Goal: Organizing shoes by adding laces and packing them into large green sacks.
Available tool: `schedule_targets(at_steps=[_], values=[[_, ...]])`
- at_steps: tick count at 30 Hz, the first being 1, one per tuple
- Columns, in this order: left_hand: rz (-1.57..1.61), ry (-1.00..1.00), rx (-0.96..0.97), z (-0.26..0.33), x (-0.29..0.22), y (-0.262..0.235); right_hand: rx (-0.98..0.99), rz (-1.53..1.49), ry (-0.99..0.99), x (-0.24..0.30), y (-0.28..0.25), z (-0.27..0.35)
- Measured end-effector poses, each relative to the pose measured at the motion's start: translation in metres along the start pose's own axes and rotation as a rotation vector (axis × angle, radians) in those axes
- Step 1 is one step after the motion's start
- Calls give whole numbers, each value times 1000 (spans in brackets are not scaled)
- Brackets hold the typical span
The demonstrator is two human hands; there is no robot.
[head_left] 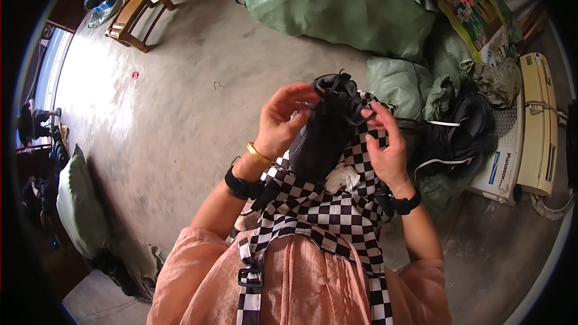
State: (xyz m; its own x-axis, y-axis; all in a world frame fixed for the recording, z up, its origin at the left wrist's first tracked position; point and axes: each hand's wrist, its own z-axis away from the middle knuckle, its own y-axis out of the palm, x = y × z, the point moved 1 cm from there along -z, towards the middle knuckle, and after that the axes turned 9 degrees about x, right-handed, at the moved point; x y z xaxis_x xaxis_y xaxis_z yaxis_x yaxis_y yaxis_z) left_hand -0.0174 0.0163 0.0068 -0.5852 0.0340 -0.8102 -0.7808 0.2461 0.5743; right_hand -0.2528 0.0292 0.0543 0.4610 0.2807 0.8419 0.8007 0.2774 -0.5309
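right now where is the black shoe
In the head view, the black shoe is just right of centre, between the left hand and right hand, over the checkered apron.

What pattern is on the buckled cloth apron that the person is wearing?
The buckled cloth apron has black and white checks, best seen in the head view.
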Motion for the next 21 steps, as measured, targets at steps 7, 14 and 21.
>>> schedule_targets(at_steps=[7, 14, 21], values=[[-856, 138, -95, 18, 9, -12, 60, 535, -320, -20, 14, 3], [-1146, 407, 154, -1, 6, -2, 51, 539, -433, -20, 13, -2], [-1278, 496, 189, -3, 4, -4, 10, 395, -364, -27, 17, -3]])
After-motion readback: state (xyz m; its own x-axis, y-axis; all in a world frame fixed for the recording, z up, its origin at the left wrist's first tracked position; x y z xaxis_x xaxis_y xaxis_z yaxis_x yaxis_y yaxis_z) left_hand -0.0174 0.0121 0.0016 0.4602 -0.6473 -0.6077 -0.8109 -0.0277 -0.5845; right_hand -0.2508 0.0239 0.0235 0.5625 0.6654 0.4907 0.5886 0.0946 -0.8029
